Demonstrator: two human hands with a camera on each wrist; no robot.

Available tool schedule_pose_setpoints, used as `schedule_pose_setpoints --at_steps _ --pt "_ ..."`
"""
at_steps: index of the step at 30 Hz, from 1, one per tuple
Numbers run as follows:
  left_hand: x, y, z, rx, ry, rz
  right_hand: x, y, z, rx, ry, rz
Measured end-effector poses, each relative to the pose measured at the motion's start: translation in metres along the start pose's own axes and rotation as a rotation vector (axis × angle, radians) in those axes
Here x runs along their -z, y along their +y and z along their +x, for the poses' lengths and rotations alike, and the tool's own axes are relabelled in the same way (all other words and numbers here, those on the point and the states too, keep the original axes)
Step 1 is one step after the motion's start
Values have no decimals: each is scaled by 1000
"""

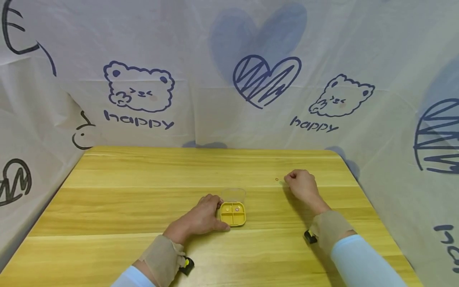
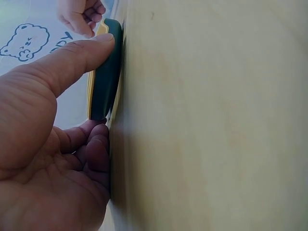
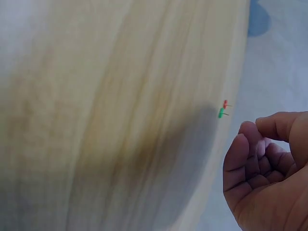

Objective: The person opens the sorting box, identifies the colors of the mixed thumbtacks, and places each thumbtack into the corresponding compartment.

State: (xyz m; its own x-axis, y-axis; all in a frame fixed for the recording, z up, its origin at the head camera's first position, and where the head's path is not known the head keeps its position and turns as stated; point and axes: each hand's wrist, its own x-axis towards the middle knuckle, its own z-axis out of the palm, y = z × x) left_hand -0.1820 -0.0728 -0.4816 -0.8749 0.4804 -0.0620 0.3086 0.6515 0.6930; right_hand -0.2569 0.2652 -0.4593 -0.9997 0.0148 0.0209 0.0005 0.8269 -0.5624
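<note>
My left hand (image 1: 205,217) grips a small yellow pill box (image 1: 233,214) by its left side. In the left wrist view the thumb (image 2: 91,55) lies along the edge of its dark green base (image 2: 107,72), with curled fingers at the far end. The clear lid (image 1: 234,194) stands open at the back. A small round piece sits in each of the two rear compartments. My right hand (image 1: 303,185) is over the table at right, thumb and fingertip together; I cannot tell whether they pinch anything. Beside it lie a red thumbtack (image 3: 225,104) and a green thumbtack (image 3: 221,113).
The box and tacks are on a wood-grain table (image 1: 143,171) with rounded back corners. A white cloth (image 1: 204,107) printed with bears and hearts hangs behind it and along the sides. Each wrist wears a beige wrap with a small black device (image 1: 310,236).
</note>
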Motion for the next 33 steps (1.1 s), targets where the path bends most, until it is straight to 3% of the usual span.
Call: schedule_pose_setpoints --at_steps 7,33 --pt "0 1 0 -4 1 4 -9 4 7 -7 -43 -54" --pt "-1 -2 1 4 1 -5 -19 2 12 -33 -19 -140"
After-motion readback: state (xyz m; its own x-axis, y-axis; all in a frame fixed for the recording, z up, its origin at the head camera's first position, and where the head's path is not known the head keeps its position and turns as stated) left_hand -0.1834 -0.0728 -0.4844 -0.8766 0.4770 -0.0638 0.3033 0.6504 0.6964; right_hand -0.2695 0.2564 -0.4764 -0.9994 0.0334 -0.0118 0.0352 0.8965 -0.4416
